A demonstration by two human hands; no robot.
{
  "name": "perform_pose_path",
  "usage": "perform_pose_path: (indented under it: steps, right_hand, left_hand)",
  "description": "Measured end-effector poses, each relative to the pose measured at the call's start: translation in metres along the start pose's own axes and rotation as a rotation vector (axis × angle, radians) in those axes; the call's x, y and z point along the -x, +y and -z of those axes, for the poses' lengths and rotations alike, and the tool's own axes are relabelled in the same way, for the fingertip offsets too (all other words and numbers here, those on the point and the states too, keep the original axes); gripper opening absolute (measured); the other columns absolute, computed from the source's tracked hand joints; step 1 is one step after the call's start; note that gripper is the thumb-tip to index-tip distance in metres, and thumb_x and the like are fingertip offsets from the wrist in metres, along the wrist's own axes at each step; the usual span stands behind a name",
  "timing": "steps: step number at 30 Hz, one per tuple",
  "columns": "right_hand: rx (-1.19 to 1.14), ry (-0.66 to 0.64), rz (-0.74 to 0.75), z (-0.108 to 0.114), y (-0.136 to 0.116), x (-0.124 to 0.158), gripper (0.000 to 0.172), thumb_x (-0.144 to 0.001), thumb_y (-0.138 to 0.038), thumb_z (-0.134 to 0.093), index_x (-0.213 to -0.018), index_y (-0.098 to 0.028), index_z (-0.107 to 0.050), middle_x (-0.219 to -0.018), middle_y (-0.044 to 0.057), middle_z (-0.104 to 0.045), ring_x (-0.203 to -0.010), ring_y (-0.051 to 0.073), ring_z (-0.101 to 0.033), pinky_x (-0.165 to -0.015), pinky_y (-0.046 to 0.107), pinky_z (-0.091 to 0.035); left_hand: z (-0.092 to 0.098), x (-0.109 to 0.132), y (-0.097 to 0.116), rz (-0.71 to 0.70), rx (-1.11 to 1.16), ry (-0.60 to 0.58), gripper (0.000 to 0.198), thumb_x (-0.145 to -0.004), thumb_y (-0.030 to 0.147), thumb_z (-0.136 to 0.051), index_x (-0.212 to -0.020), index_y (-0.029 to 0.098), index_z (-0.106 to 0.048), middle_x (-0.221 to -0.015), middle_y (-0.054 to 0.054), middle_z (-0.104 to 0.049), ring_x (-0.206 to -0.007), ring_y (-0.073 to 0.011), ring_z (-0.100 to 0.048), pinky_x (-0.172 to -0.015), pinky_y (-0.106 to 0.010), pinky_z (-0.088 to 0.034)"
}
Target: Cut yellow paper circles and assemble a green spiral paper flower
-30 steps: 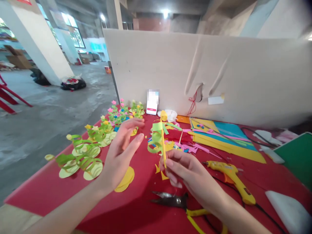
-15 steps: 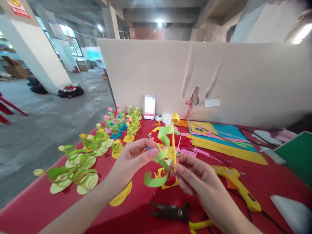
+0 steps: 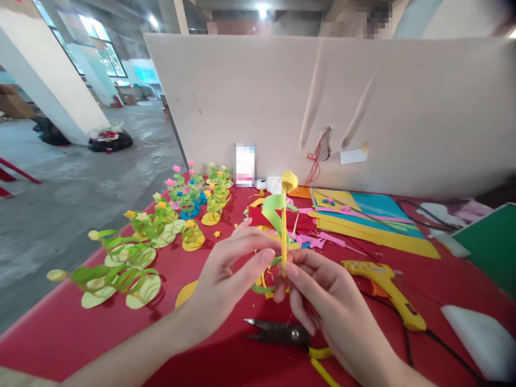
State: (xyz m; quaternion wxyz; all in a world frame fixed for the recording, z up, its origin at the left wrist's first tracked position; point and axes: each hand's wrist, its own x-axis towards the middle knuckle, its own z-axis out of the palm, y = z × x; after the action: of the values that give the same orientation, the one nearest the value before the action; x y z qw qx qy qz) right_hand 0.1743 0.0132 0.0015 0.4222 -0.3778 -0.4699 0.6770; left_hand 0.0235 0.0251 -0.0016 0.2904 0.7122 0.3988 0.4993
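Upright between my hands stands a thin yellow paper stem (image 3: 284, 226), topped by a rolled yellow paper bud (image 3: 289, 181). My right hand (image 3: 322, 285) pinches the stem's lower end between thumb and fingers. A light green curled paper strip (image 3: 273, 209) winds beside the stem, its lower coil partly covered by my fingers. My left hand (image 3: 237, 263) has its thumb and fingertips closed at the strip's middle; the exact contact is partly hidden. Below my hands lie dark-bladed scissors (image 3: 282, 332) with yellow handles. A yellow glue gun (image 3: 387, 285) rests to the right.
Several finished spiral paper flowers (image 3: 141, 258) on round bases stand at left on the red table (image 3: 100, 344). Coloured paper sheets (image 3: 374, 220) and pink scraps (image 3: 314, 242) lie at the back right. A phone (image 3: 244, 164) leans against the pale partition (image 3: 242, 91).
My left hand has moved right, closer to the stem, and its fingers now meet the green strip. The strip's lower coil has drawn in toward the stem. The view has tilted down slightly.
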Motion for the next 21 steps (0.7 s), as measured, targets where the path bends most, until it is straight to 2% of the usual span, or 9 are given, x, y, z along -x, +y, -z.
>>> perform_pose_path:
  steps: [4, 8, 11, 14, 18, 21]
  right_hand:
    - [0.008, 0.022, 0.017, -0.002, 0.004, 0.0, 0.015, -0.079, -0.031, -0.055, -0.077, -0.017, -0.05, -0.056, -0.004, -0.057, -0.029, 0.0, -0.035, -0.032, 0.014, -0.024]
    - [0.091, 0.054, 0.01, -0.003, 0.002, -0.001, 0.018, -0.076, -0.034, -0.057, -0.075, -0.017, -0.052, -0.054, -0.004, -0.055, -0.03, 0.001, -0.033, -0.032, 0.016, -0.026]
    - [0.257, 0.149, 0.084, 0.001, -0.004, 0.0, 0.016, -0.07, -0.032, -0.063, -0.074, -0.018, -0.056, -0.05, -0.005, -0.051, -0.037, 0.004, -0.036, -0.035, 0.017, -0.028]
    - [0.381, 0.273, 0.208, 0.007, -0.011, 0.001, 0.014, -0.071, -0.032, -0.063, -0.068, -0.02, -0.058, -0.048, -0.004, -0.049, -0.042, 0.006, -0.039, -0.038, 0.016, -0.031]
    - [0.371, 0.285, 0.333, 0.015, -0.013, 0.003, 0.005, -0.074, -0.029, -0.061, -0.073, -0.024, -0.061, -0.053, -0.004, -0.053, -0.048, 0.008, -0.046, -0.042, 0.017, -0.039]
    - [0.318, 0.243, 0.32, 0.018, -0.013, 0.003, 0.005, -0.073, -0.026, -0.063, -0.077, -0.027, -0.064, -0.056, -0.005, -0.054, -0.051, 0.008, -0.048, -0.044, 0.014, -0.041]
  left_hand:
    - [-0.004, 0.001, 0.002, 0.01, -0.002, 0.006, 0.007, -0.077, 0.021, -0.058, -0.079, 0.028, -0.059, -0.081, 0.006, -0.062, -0.085, -0.0128, -0.055, -0.082, -0.024, -0.042]
    - [-0.006, -0.001, 0.004, 0.069, 0.014, 0.02, 0.006, -0.077, 0.019, -0.057, -0.073, 0.024, -0.057, -0.073, 0.005, -0.058, -0.074, -0.0105, -0.054, -0.071, -0.02, -0.044]
    - [-0.005, -0.002, 0.005, 0.129, 0.034, 0.015, 0.006, -0.078, 0.02, -0.056, -0.073, 0.021, -0.058, -0.071, 0.003, -0.058, -0.067, -0.0106, -0.054, -0.063, -0.02, -0.045]
    - [-0.005, -0.003, 0.007, 0.142, 0.033, 0.012, 0.004, -0.076, 0.021, -0.058, -0.072, 0.02, -0.058, -0.07, 0.002, -0.059, -0.066, -0.0114, -0.054, -0.06, -0.02, -0.044]
    - [-0.01, 0.002, 0.007, 0.157, 0.092, -0.116, 0.005, -0.077, 0.02, -0.057, -0.073, 0.019, -0.058, -0.072, 0.001, -0.06, -0.069, -0.0114, -0.055, -0.065, -0.02, -0.044]
    - [-0.015, 0.007, 0.005, 0.216, 0.129, -0.229, 0.006, -0.079, 0.021, -0.055, -0.075, 0.017, -0.059, -0.075, -0.001, -0.061, -0.072, -0.0126, -0.057, -0.069, -0.022, -0.045]
